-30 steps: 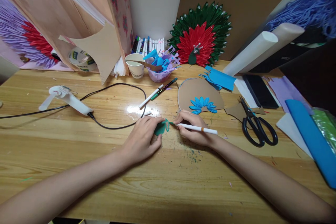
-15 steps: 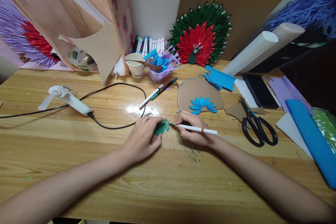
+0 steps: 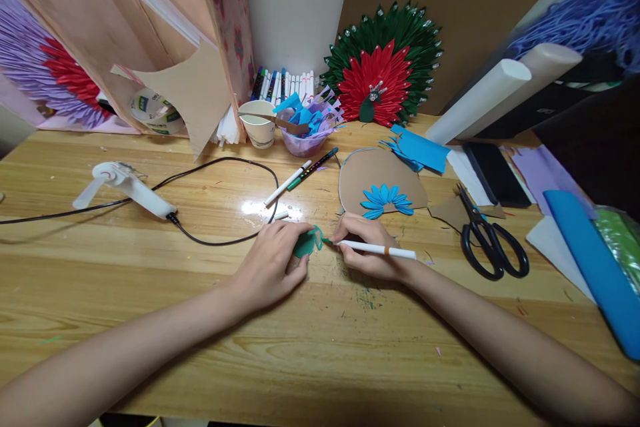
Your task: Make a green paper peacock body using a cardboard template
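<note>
I see the left hand [image 3: 274,259], thumb and fingers curled, holding the green piece [image 3: 304,246] against the table [image 3: 280,360]. Just right of the piece, the right hand [image 3: 366,247] is closed in a pinch on a white marker [image 3: 383,249]; I cannot tell whether its green tip touches. Well right of the piece lie black scissors [image 3: 476,218]; well left, a white fan [image 3: 137,193]. Beyond it rests cardboard [image 3: 383,167] bearing blue petals [image 3: 373,201].

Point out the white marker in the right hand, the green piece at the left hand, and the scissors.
Held white marker [image 3: 371,247]: head view, on the barrel.
Green piece [image 3: 303,247]: head view, on its coloured face.
Scissors [image 3: 477,221]: head view, near the pivot.
</note>
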